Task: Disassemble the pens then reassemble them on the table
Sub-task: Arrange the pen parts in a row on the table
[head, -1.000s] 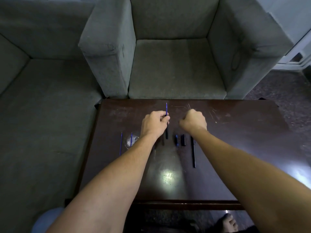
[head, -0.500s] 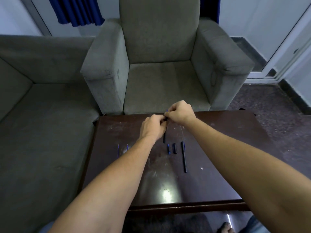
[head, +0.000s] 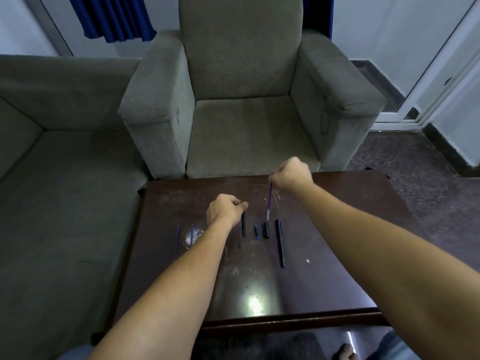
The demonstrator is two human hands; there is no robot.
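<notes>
My left hand (head: 225, 210) grips the top of a black pen barrel (head: 243, 226) that hangs down toward the dark wooden table (head: 337, 229). My right hand (head: 292, 175) pinches a thin blue refill (head: 269, 202) near its upper end, apart from the barrel. On the table between the hands lie a small blue-tipped piece (head: 256, 231), a short black cap (head: 265, 230) and a whole black pen (head: 280, 242). Two more blue refills (head: 177, 239) (head: 192, 234) lie at the left of the table.
A grey armchair (head: 241, 100) stands right behind the table's far edge and a grey sofa (head: 52, 165) runs along its left side. A bright light reflection (head: 254, 302) shows near the table's front edge. A bare foot (head: 346, 353) is below the table.
The hands were together at the barrel's top; now my right hand has moved right and away with the blue refill drawn out, while my left hand keeps the barrel. The camera tilted up.
</notes>
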